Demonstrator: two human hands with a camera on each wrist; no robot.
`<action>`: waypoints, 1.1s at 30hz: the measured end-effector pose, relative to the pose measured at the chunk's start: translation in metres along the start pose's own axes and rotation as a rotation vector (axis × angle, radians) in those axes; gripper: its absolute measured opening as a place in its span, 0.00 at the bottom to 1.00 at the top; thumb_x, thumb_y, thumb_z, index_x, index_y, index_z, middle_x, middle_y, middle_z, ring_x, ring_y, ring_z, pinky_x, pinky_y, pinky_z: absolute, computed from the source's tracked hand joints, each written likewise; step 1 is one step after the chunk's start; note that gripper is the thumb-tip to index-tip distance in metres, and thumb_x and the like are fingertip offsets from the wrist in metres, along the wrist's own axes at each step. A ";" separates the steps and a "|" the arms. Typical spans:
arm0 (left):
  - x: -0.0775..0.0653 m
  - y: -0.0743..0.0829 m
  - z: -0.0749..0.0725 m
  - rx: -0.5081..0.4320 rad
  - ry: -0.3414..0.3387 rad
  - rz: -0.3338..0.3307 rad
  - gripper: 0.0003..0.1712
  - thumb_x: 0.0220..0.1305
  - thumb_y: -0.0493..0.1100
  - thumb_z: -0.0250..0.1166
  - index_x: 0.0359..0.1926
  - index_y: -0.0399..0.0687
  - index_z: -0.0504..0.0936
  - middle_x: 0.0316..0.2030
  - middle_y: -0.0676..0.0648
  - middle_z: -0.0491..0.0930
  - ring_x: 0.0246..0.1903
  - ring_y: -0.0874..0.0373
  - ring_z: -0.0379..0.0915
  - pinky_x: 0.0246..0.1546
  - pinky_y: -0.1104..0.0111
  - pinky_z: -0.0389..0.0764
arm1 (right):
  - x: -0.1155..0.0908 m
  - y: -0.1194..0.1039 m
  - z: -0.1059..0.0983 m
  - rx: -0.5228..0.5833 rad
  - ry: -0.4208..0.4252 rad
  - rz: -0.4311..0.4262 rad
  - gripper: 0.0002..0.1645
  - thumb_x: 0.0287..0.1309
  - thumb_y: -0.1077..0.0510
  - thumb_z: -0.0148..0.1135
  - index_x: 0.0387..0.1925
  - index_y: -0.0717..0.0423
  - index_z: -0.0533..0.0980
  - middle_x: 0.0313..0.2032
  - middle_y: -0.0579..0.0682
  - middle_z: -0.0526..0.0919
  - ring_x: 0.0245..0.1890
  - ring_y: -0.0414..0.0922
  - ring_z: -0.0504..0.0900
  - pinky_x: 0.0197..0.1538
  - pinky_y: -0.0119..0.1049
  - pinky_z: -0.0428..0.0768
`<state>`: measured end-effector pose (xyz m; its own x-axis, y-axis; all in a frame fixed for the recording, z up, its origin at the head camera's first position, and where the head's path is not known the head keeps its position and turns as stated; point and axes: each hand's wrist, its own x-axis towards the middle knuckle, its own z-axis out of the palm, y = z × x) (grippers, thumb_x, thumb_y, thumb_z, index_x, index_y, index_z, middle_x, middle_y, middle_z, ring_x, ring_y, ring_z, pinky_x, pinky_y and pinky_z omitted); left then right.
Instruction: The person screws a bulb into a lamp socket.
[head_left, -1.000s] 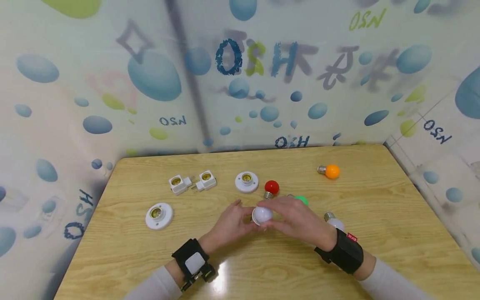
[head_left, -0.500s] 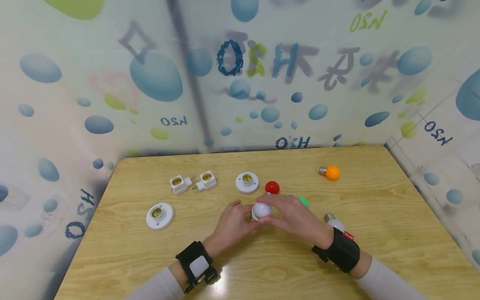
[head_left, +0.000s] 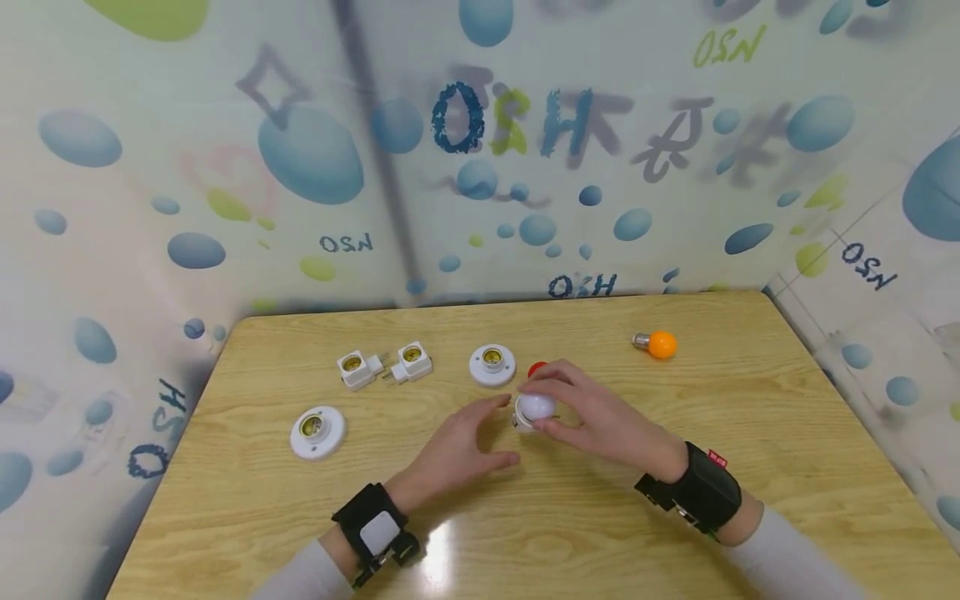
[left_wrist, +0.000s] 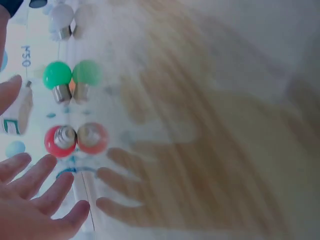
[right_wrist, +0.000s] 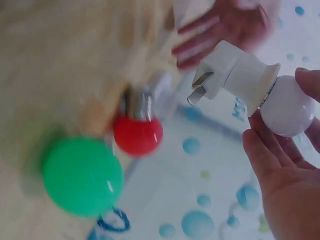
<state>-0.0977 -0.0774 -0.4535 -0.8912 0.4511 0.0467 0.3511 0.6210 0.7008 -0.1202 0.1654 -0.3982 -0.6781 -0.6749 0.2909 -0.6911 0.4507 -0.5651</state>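
Note:
My right hand (head_left: 603,421) holds a white light bulb (right_wrist: 287,107) by its globe, fingers and thumb around it. The bulb sits in a white plug-in lamp socket (right_wrist: 245,75), whose two flat metal prongs stick out at the far end in the right wrist view. Just left of the socket, my left hand (head_left: 453,450) is apart from it, fingers and thumb spread, holding nothing. A red bulb (right_wrist: 138,135) and a green bulb (right_wrist: 82,175) lie on the table beyond the right hand; in the head view the right hand hides the green one.
Two more plug-in sockets (head_left: 358,368) lie at the back left. Two round white lamp bases (head_left: 492,365) stand on the wooden table (head_left: 247,508), one at the left. An orange bulb (head_left: 662,345) lies back right, and another white bulb (left_wrist: 62,17) shows in the left wrist view.
The left hand has let go of the socket and drawn back with its fingers spread. My right hand has moved slightly away and to the right, carrying bulb and socket together.

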 end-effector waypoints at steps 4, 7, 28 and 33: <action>-0.003 -0.012 -0.008 0.043 0.040 0.007 0.38 0.55 0.54 0.69 0.65 0.48 0.72 0.61 0.49 0.72 0.61 0.55 0.66 0.61 0.60 0.65 | 0.008 0.005 -0.020 -0.048 0.054 -0.011 0.27 0.60 0.53 0.65 0.60 0.52 0.74 0.58 0.47 0.72 0.53 0.41 0.73 0.52 0.41 0.77; -0.003 -0.019 -0.013 0.062 0.081 0.028 0.31 0.57 0.51 0.68 0.61 0.46 0.76 0.59 0.48 0.74 0.59 0.55 0.67 0.61 0.60 0.66 | 0.017 0.011 -0.034 -0.089 0.087 -0.024 0.29 0.60 0.52 0.64 0.62 0.54 0.72 0.59 0.48 0.73 0.56 0.44 0.73 0.53 0.44 0.76; -0.015 -0.026 -0.027 0.061 0.151 0.003 0.24 0.56 0.46 0.69 0.54 0.43 0.82 0.58 0.43 0.75 0.58 0.47 0.70 0.59 0.53 0.68 | 0.052 0.073 -0.053 -0.198 0.036 0.121 0.30 0.63 0.57 0.61 0.65 0.58 0.68 0.62 0.56 0.72 0.62 0.52 0.69 0.61 0.50 0.68; -0.016 -0.027 -0.028 0.064 0.157 0.008 0.23 0.56 0.46 0.69 0.53 0.44 0.82 0.58 0.43 0.75 0.58 0.48 0.70 0.58 0.54 0.68 | 0.057 0.084 -0.048 -0.219 0.005 0.167 0.29 0.63 0.57 0.60 0.65 0.59 0.68 0.62 0.57 0.72 0.61 0.53 0.69 0.61 0.50 0.69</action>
<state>-0.1010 -0.1192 -0.4539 -0.9204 0.3537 0.1667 0.3718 0.6598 0.6530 -0.2294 0.1925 -0.3926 -0.7881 -0.5779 0.2120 -0.6068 0.6715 -0.4252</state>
